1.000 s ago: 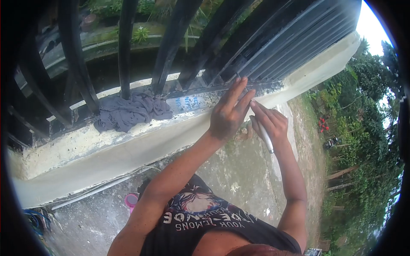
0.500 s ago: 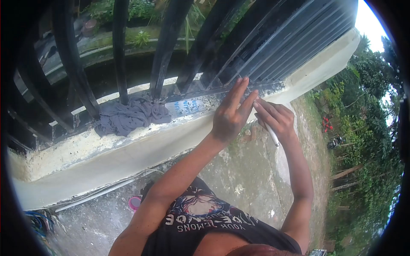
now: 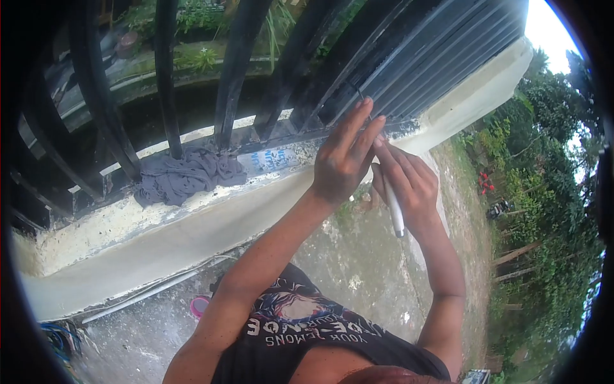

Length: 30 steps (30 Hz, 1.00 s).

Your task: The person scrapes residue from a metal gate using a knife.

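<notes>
My left hand (image 3: 342, 163) is raised at the fence, its fingers stretched out and slightly apart near the lower ends of the dark bars. A thin dark piece (image 3: 357, 91) shows just beyond its fingertips; whether the hand touches it I cannot tell. Close against it, my right hand (image 3: 412, 185) grips a slim white pen-like handle (image 3: 394, 214), whose grey end points down toward me. The handle's other end is hidden by the fingers. On the ledge left of my hands lies a crumpled grey cloth (image 3: 185, 176), beside a clear wrapper with blue print (image 3: 268, 160).
Dark metal fence bars (image 3: 233, 77) stand on a worn cream wall (image 3: 160, 233). Below are a concrete floor (image 3: 358, 275), a white pipe (image 3: 141, 297), a pink round object (image 3: 199, 306) and blue cables (image 3: 61, 339). Trees (image 3: 543, 224) fill the right.
The white handle has swung to a steeper angle, and more of it shows below my right hand. Both hands have moved slightly left, and the view has shifted a little.
</notes>
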{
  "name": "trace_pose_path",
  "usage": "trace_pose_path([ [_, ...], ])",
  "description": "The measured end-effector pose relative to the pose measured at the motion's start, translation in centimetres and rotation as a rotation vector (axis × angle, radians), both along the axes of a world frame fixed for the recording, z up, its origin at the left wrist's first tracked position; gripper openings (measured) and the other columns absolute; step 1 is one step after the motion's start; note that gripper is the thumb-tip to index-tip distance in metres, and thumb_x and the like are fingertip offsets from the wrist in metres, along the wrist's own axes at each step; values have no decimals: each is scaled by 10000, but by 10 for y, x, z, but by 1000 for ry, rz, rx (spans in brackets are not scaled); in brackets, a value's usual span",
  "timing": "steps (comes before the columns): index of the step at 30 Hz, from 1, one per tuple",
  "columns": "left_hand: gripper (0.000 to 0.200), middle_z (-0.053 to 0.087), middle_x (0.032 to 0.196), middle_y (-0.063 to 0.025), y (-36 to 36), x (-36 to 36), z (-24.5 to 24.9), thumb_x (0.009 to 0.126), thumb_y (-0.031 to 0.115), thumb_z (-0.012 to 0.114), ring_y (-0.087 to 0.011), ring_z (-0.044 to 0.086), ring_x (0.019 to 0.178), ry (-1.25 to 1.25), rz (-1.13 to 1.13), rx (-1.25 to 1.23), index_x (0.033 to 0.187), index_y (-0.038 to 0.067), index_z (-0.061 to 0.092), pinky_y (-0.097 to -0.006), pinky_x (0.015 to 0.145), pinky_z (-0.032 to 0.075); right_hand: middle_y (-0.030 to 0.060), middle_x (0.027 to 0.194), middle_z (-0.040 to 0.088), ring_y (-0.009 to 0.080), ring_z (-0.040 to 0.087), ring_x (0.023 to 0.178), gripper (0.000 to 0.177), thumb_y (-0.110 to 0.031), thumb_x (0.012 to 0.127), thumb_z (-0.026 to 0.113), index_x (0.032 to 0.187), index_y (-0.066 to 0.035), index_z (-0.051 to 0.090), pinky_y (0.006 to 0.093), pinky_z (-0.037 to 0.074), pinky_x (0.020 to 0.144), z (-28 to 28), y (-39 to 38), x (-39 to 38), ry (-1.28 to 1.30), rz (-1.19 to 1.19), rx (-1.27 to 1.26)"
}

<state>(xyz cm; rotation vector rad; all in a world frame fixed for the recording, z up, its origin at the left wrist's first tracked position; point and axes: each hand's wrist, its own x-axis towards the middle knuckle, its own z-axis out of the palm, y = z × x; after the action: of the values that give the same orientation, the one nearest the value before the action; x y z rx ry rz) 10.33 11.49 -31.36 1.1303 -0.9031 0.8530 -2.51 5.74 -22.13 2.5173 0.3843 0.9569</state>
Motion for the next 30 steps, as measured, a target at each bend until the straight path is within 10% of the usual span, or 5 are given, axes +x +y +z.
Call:
trace_pose_path([
  [30,361,587,1446,-225,13,-2,5,907,-5,705,-367,621,1300,140,-155,35,1266,-20,674,-414,1025,580,111,1166,743,220,749,853,503,-181,855,762,1330,-58,653,332,561,678,2,15,5,63,-78,28],
])
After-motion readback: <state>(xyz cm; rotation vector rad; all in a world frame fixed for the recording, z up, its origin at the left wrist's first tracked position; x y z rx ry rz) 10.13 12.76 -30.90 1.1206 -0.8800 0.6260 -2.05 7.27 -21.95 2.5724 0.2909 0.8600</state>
